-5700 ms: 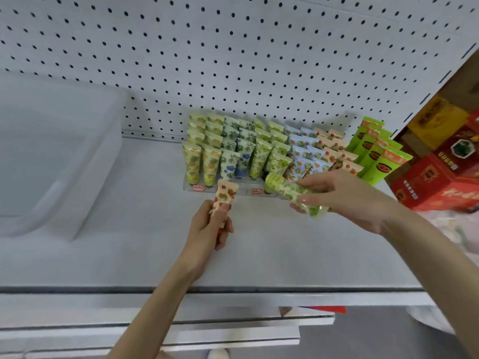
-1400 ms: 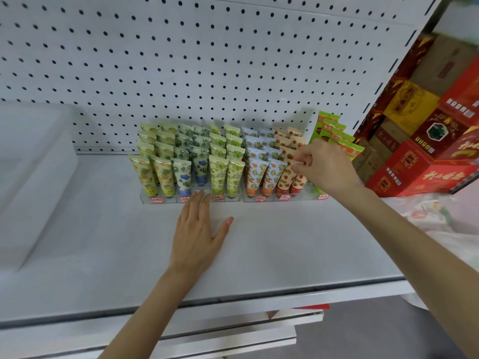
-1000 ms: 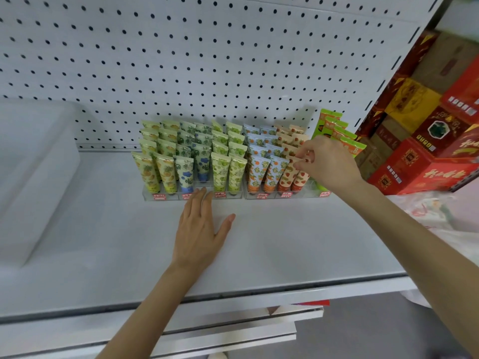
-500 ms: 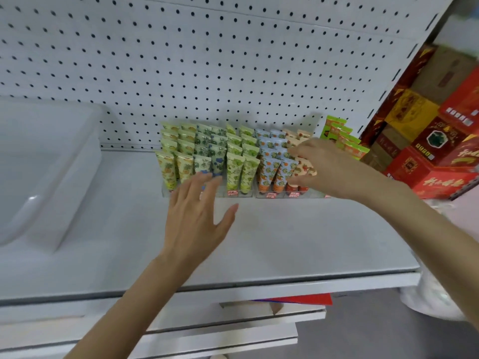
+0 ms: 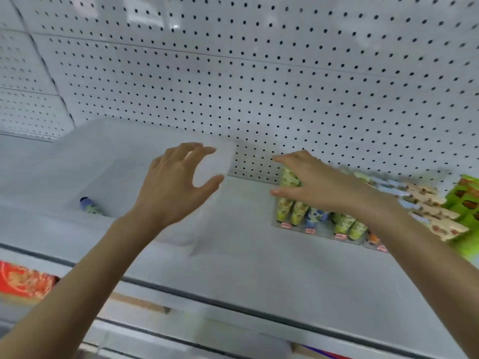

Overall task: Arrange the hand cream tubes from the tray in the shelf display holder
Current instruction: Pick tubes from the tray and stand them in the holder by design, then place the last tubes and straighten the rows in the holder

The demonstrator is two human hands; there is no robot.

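Nearly finished: hand cream tubes [image 5: 285,211] fill the display holder [image 5: 324,233] at right; one tube [image 5: 87,205] lies in the tray [image 5: 77,156], left. Left hand [image 5: 171,187]: fingers [image 5: 190,151] spread, empty; right hand [image 5: 318,182]: fingers straight over the tubes, holding nothing.

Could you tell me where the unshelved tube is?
Head view, left side: the tube lies inside the white tray, left of the left hand.

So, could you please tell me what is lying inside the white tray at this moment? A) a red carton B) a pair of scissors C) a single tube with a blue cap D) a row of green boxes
C: one hand cream tube with a blue cap lies in the white tray, to the left of the left hand; nothing else shows in it.
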